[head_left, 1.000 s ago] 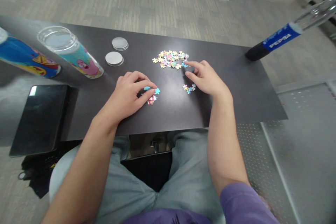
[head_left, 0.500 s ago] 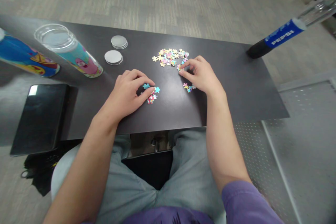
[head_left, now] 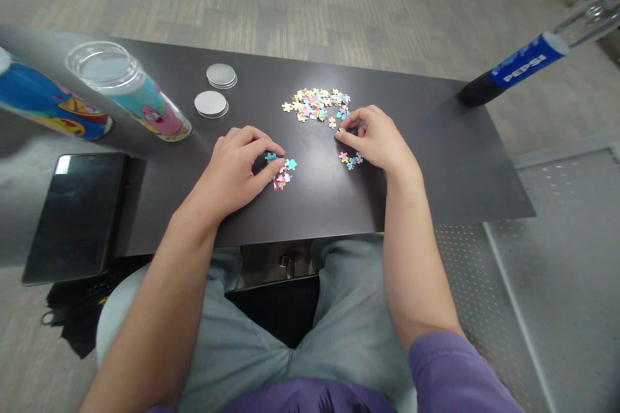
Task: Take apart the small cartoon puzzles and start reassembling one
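Compared with half a second ago, in the head view the person's bare right hand (head_left: pixel 380 143) has shifted slightly rightward, away from a small yellow-and-pink knobbed jigsaw piece (head_left: pixel 332 123), which lies at the near edge of a large multicoloured puzzle heap (head_left: pixel 314 104) on the dark, smooth table (head_left: pixel 320 213). Its thumb and index finger are bent close together; whether they pinch something, one cannot tell. The left hand (head_left: pixel 237 164) curves loosely around a small blue, red and white puzzle heap (head_left: pixel 281 181); its grip also cannot be told.
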Available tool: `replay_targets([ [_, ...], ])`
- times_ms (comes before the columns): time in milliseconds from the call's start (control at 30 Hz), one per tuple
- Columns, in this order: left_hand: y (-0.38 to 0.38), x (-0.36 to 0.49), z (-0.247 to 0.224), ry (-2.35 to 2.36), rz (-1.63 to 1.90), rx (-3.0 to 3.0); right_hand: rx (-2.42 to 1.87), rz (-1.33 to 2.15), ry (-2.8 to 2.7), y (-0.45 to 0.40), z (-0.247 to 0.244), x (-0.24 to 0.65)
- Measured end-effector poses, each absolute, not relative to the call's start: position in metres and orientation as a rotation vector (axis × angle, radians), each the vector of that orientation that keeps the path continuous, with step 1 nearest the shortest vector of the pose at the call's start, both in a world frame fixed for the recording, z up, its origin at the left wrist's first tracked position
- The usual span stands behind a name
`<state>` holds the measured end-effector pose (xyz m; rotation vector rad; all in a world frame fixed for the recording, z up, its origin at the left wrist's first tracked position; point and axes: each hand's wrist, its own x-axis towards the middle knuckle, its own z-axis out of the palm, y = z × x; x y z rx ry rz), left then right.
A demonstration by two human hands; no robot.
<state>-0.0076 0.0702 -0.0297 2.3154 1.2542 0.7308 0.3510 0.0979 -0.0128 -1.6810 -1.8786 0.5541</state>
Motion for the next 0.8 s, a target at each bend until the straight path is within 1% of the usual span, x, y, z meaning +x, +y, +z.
replay_targets([
  [167, 0.071, -0.008, -0.03, 1.254, 0.729, 2.314, -1.622, 0.791, -1.806, 0.093, -0.005, 0.346],
  [333, 0.072, -0.009, -0.032, 1.251, 0.72, 2.321, -1.522, 0.8, -1.916, 0.086, 0.004, 0.333],
  [467, 0.073, -0.01, -0.032, 1.261, 0.713, 2.319, -1.412, 0.925, -2.063, 0.081, 0.012, 0.335],
  [567, 0.073, -0.01, -0.031, 1.274, 0.699, 2.318, -1.388, 0.856, -2.047, 0.081, 0.012, 0.344],
  [700, 0.072, -0.009, -0.031, 1.275, 0.71, 2.326, -1.491, 0.683, -2.017, 0.085, 0.006, 0.347],
  [800, 0.071, -0.009, -0.031, 1.304, 0.721, 2.313, -1.547, 0.624, -2.096, 0.088, 0.004, 0.341],
])
